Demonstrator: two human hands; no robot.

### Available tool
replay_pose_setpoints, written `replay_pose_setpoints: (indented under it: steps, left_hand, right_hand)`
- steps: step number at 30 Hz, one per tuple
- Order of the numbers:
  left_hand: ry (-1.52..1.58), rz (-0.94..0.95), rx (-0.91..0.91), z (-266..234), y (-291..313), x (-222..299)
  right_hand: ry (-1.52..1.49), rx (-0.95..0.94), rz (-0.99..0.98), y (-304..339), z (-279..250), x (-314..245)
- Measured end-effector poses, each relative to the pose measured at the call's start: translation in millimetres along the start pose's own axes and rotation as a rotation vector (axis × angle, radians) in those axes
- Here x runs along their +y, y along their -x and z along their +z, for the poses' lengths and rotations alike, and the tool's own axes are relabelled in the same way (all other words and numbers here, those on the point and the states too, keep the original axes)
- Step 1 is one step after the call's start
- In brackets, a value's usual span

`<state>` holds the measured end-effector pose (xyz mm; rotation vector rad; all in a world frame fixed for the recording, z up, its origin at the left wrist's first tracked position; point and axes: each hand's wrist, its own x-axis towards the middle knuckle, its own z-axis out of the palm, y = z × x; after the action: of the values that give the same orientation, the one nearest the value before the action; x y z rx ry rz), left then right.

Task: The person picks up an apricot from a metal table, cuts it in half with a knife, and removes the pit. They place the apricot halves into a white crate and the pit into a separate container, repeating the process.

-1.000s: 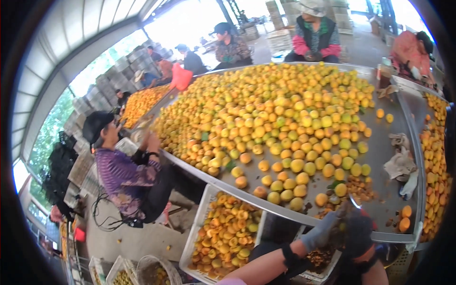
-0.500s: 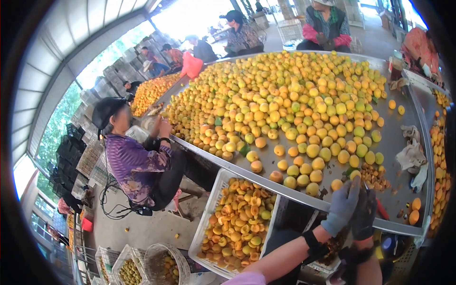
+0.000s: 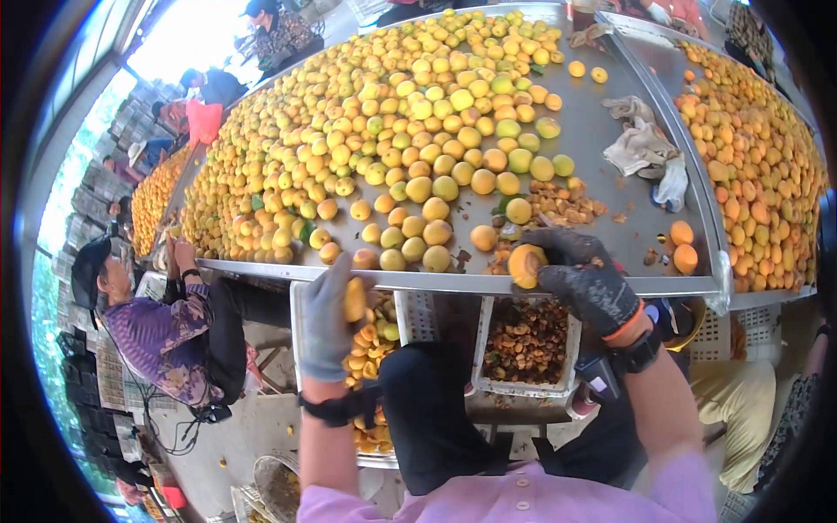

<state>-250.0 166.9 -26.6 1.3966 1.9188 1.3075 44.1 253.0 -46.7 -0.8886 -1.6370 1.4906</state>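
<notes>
My left hand (image 3: 328, 318), in a grey glove, is closed around an apricot half (image 3: 355, 299) above the white crate of split apricots (image 3: 299, 327). Over the near edge of the steel table (image 3: 575, 174), my right hand (image 3: 586, 277), in a dark stained glove, grips an apricot piece (image 3: 527, 265) whose orange cut face shows. Whether that hand also holds a tool is hidden. Whole yellow-orange apricots (image 3: 392, 131) are heaped over the table. Just beyond my right hand lies a pile of brownish apricot scraps (image 3: 562, 206).
Below the table edge, between my legs, stands a white crate (image 3: 523, 389) of dark pits and scraps. A crumpled cloth (image 3: 641, 144) and two loose apricots (image 3: 683, 247) lie at the table's right. A co-worker in purple (image 3: 157, 331) sits at my left; another apricot-covered table (image 3: 731, 295) adjoins on the right.
My hands were together at the table edge and are now apart: the left has moved toward the crate of split apricots with a half. The view has swung rightward and down.
</notes>
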Motion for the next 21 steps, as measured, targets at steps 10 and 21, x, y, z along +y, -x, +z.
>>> replay_pose_setpoints:
  steps: [10,21]
  left_hand:
    - [0.049,-0.075,0.027,27.6,53.7,3.8]
    - [0.350,0.513,-0.097,173.6,1.1,19.1]
  right_hand:
    - [-0.217,0.103,-0.075,21.1,0.2,4.9]
    - [0.238,0.209,-0.144,5.1,-10.7,15.0]
